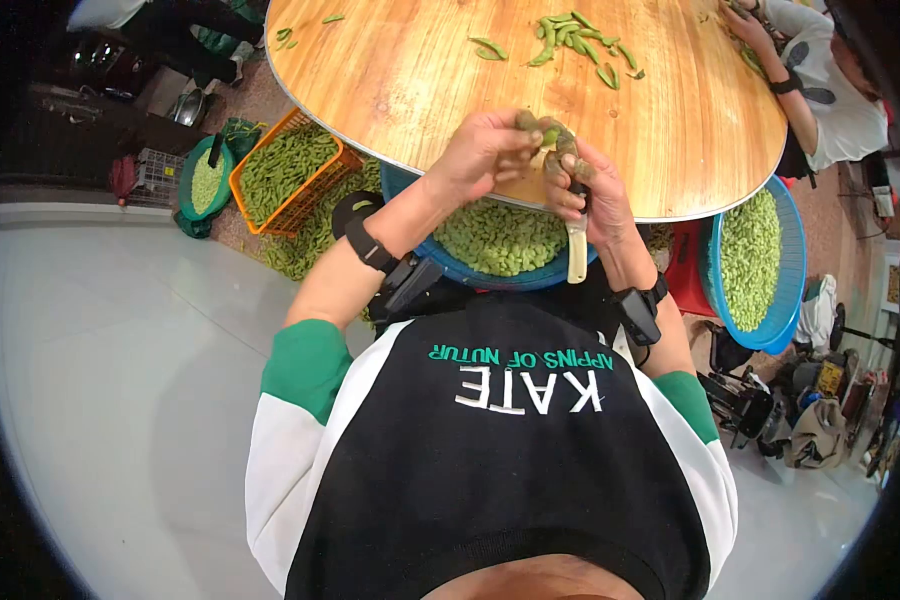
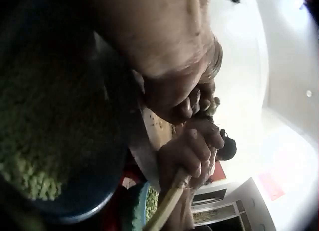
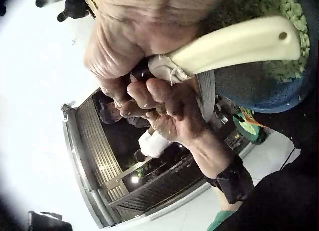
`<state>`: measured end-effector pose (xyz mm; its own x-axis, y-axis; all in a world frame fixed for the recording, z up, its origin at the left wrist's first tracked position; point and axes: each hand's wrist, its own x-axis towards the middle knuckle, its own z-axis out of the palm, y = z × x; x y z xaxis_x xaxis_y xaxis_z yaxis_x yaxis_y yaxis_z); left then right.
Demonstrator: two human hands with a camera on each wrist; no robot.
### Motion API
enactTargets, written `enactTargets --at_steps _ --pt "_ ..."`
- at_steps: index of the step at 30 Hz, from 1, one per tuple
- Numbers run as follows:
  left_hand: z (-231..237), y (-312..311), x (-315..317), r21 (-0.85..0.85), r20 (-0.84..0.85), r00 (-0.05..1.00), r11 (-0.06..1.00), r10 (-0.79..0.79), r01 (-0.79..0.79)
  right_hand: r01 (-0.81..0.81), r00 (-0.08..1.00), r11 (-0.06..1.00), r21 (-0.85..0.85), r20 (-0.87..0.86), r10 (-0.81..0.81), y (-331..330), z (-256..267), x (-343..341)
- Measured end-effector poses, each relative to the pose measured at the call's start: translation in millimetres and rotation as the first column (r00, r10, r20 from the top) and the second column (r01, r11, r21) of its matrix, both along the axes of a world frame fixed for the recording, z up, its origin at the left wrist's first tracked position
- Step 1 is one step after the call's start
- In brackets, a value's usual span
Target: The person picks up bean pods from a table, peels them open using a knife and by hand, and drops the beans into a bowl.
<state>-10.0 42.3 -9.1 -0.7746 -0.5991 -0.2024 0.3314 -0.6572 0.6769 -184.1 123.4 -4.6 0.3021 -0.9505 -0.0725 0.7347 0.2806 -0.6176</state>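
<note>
Both hands meet over the near edge of the round wooden table (image 1: 420, 75). My left hand (image 1: 483, 155) has its fingers bent, pinching a green bean pod (image 1: 550, 137) at the fingertips, close against the right fingers. My right hand (image 1: 602, 190) grips a knife; its cream handle (image 1: 577, 252) points down toward my body, and the blade is hidden among the fingers. In the right wrist view the knife handle (image 3: 239, 44) shows a small hole near its end and white wrapping at its neck. Below the hands stands a blue basin of shelled beans (image 1: 500, 240).
Loose bean pods (image 1: 570, 38) lie on the table's far side. At left are an orange crate of pods (image 1: 346, 160) and a green basin (image 1: 226, 170). Another blue basin (image 1: 796, 250) with shelled beans stands at right. Someone (image 1: 840, 95) sits at the table's right.
</note>
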Motion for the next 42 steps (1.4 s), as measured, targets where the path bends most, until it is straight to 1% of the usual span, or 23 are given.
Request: enactTargets --at_steps 2,6,8,12,14,15,17,24,25,26,27,28,29,30,31,33,35,37,38,39,40,41,42 --pt "-1.3 -3.2 -1.2 -0.257 0.061 0.984 0.955 0.168 -0.147 0.017 0.999 1.000 0.001 -0.041 -0.017 0.2 2.3 4.8" --pt "4.9 1.2 1.8 -0.367 0.080 0.977 0.917 0.200 -0.158 0.056 0.989 0.997 -0.046 -0.132 -0.062 0.3 -3.2 8.5" --pt "8.1 4.2 2.3 -0.529 0.140 0.948 0.831 0.285 -0.171 0.067 0.984 0.997 -0.039 -0.161 -0.073 1.6 -0.5 11.3" --pt "6.7 7.0 5.5 -0.637 0.173 0.922 0.753 0.347 -0.164 0.136 0.943 0.988 -0.069 -0.296 -0.151 4.2 1.1 19.4" --pt "3.8 5.7 9.9 -0.427 0.131 0.970 0.895 0.203 -0.129 0.135 0.934 0.987 -0.084 -0.321 -0.155 3.5 -2.2 20.2" --pt "1.3 3.5 10.9 -0.427 0.131 0.971 0.895 0.202 -0.129 0.137 0.925 0.986 -0.096 -0.344 -0.162 3.4 -3.1 20.1" --pt "-3.2 -1.6 12.9 -0.159 0.000 1.000 0.987 0.017 -0.017 0.122 0.941 0.990 -0.064 -0.308 -0.136 3.2 -0.8 18.7" --pt "5.8 -6.1 4.8 0.068 -0.045 0.990 0.988 -0.133 0.136 0.056 0.998 0.998 0.037 -0.041 -0.054 2.4 -5.2 6.5" --pt "10.7 -3.7 0.8 -0.359 0.164 0.984 0.933 0.076 -0.012 0.060 0.997 0.998 0.034 -0.042 -0.059 1.9 -4.6 6.8" --pt "14.5 -1.7 -2.1 -0.735 0.253 0.904 0.676 0.344 -0.052 0.072 0.997 0.996 0.053 -0.026 -0.071 0.7 -3.3 8.3" --pt "14.7 -0.1 -2.8 -0.737 0.252 0.906 0.674 0.340 -0.049 0.084 0.996 0.994 0.072 -0.010 -0.083 0.0 -2.3 9.0" --pt "13.4 1.4 -2.4 -0.930 0.187 0.847 0.368 0.498 -0.011 0.075 0.997 0.990 0.122 0.004 -0.076 -1.3 -2.9 8.2" --pt "12.5 3.0 -1.2 -0.998 0.063 0.782 0.017 0.620 0.067 0.072 0.997 0.991 0.114 0.003 -0.073 -1.8 -7.6 6.7" --pt "11.2 7.2 -0.9 -0.997 0.057 0.759 -0.008 0.649 0.082 0.068 0.998 0.989 0.129 -0.011 -0.067 -2.0 -14.9 4.7" --pt "2.6 2.8 -1.7 -0.968 -0.076 0.744 -0.227 0.664 0.104 0.065 0.998 0.989 0.133 -0.025 -0.063 -5.2 -15.9 4.6" --pt "-9.8 3.1 -0.2 -0.934 -0.074 0.728 -0.303 0.681 0.188 0.062 0.997 0.983 0.170 -0.064 -0.051 -6.8 -9.9 6.2" --pt "-8.9 3.6 2.5 -0.826 -0.124 0.749 -0.486 0.651 0.285 0.094 0.988 0.976 0.195 -0.137 -0.068 -4.9 2.4 9.6" --pt "-12.8 4.9 3.9 -0.869 -0.130 0.757 -0.441 0.640 0.224 0.085 0.981 0.984 0.160 -0.186 -0.054 -6.3 -0.6 9.2" --pt "-16.6 5.2 3.5 -0.934 -0.093 0.750 -0.318 0.655 0.162 0.091 0.982 0.982 0.165 -0.181 -0.061 -5.5 -5.3 7.8" --pt "-17.5 5.8 2.4 -0.978 -0.060 0.747 -0.189 0.663 0.089 0.103 0.969 0.981 0.164 -0.241 -0.062 -4.4 -1.1 9.8" --pt "-8.5 11.5 1.5 -0.992 0.058 0.767 0.121 0.639 -0.025 0.142 0.943 0.974 0.174 -0.323 -0.080 -1.8 10.0 15.5" --pt "-1.8 18.4 0.6 -0.895 0.151 0.807 0.426 0.571 -0.133 0.141 0.933 0.977 0.158 -0.351 -0.078 -1.8 7.7 15.6" --pt "-5.6 20.1 0.1 -0.903 0.110 0.783 0.391 0.612 -0.178 0.136 0.930 0.981 0.135 -0.359 -0.079 -1.9 4.9 15.9"
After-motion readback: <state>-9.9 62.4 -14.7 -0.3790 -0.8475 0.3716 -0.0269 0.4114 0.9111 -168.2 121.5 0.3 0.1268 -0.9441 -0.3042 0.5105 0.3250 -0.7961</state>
